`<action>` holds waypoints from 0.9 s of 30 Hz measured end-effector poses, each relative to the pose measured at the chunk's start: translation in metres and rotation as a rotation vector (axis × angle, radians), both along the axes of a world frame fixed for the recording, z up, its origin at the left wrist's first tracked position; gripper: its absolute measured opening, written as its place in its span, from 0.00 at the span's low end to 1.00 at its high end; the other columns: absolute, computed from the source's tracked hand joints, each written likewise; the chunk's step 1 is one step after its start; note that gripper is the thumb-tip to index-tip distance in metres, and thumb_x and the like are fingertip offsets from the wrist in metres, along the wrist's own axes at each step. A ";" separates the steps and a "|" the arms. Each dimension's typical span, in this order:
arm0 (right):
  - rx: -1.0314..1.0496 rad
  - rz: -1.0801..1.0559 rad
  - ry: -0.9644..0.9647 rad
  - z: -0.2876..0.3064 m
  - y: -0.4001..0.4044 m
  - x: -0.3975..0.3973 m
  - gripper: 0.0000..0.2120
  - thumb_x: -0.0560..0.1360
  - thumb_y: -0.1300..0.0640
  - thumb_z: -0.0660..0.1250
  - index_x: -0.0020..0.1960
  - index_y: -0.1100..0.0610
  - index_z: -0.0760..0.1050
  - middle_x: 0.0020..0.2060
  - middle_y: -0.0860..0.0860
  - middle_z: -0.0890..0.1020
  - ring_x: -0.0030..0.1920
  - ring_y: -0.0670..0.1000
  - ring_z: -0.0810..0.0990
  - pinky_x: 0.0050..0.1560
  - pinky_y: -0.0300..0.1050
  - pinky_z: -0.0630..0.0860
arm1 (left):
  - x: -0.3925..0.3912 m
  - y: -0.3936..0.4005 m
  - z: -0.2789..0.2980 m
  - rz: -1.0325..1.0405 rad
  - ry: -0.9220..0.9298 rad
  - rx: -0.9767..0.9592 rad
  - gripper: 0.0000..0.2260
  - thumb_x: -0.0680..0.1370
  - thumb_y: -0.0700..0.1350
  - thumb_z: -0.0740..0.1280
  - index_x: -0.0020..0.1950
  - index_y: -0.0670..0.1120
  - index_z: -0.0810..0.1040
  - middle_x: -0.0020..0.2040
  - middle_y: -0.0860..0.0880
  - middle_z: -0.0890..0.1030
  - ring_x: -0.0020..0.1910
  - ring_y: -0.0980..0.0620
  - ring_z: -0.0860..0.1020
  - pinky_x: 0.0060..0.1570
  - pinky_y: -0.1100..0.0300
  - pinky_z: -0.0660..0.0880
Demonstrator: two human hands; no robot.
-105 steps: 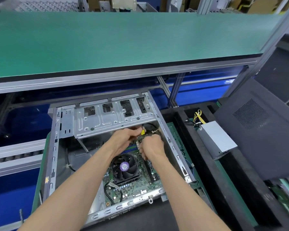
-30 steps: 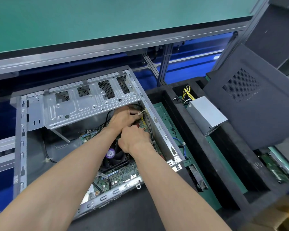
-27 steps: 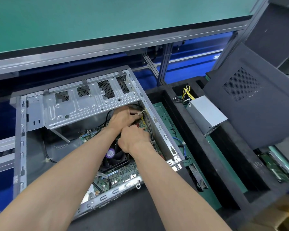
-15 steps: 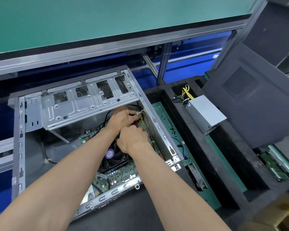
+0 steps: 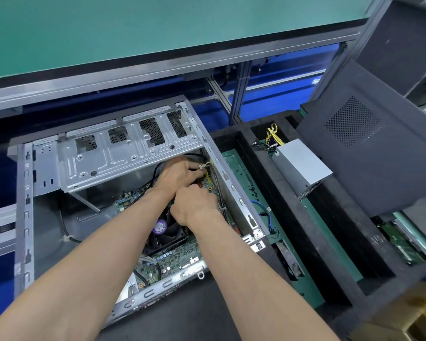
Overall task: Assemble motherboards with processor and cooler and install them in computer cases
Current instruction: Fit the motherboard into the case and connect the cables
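Cabling the motherboard [image 5: 167,260] inside the case [image 5: 133,153]

Left hand [image 5: 180,174] pinches a cable [image 5: 204,166] at the board's far corner; right hand [image 5: 194,205] curls beside it, contents hidden. Next, probably: seat the connector squarely.

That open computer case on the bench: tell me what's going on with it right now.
A person has both hands inside the open computer case, at the far right corner of the motherboard. The left hand has its fingers curled among the cables there; the right hand works just beside it, above the cooler fan. What exactly each hand grips is hidden. A grey power supply sits unused in the black foam tray to the right.
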State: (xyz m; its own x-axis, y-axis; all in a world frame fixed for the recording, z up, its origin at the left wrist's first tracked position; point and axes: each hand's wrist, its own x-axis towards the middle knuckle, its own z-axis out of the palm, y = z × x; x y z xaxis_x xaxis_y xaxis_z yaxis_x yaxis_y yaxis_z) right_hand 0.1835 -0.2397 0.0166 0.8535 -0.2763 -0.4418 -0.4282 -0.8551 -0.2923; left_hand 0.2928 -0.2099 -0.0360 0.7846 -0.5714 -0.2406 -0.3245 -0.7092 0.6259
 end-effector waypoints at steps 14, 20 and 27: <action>-0.015 0.008 -0.007 -0.005 0.000 0.002 0.16 0.80 0.54 0.62 0.64 0.61 0.76 0.61 0.61 0.78 0.60 0.64 0.78 0.47 0.54 0.68 | 0.002 -0.001 -0.006 0.037 0.045 0.028 0.11 0.78 0.61 0.67 0.59 0.62 0.82 0.44 0.57 0.81 0.44 0.56 0.77 0.33 0.70 0.65; -0.013 0.008 -0.002 -0.006 0.000 0.002 0.18 0.80 0.54 0.61 0.66 0.61 0.75 0.63 0.61 0.77 0.61 0.65 0.77 0.47 0.54 0.67 | 0.002 0.000 -0.006 0.033 0.053 0.001 0.09 0.78 0.61 0.67 0.56 0.65 0.83 0.48 0.52 0.86 0.45 0.54 0.80 0.37 0.69 0.68; -0.009 0.003 -0.006 -0.006 0.000 0.002 0.17 0.80 0.53 0.61 0.65 0.61 0.76 0.62 0.61 0.77 0.61 0.64 0.77 0.47 0.54 0.67 | 0.001 0.001 -0.005 0.031 0.049 -0.009 0.10 0.78 0.61 0.67 0.57 0.63 0.83 0.43 0.58 0.83 0.43 0.56 0.78 0.33 0.70 0.68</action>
State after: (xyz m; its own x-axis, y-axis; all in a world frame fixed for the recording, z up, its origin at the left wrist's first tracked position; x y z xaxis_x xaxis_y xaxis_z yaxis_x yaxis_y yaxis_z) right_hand 0.1859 -0.2397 0.0108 0.8569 -0.2777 -0.4343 -0.4239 -0.8590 -0.2871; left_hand 0.2941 -0.2090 -0.0410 0.7894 -0.5493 -0.2741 -0.2711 -0.7126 0.6471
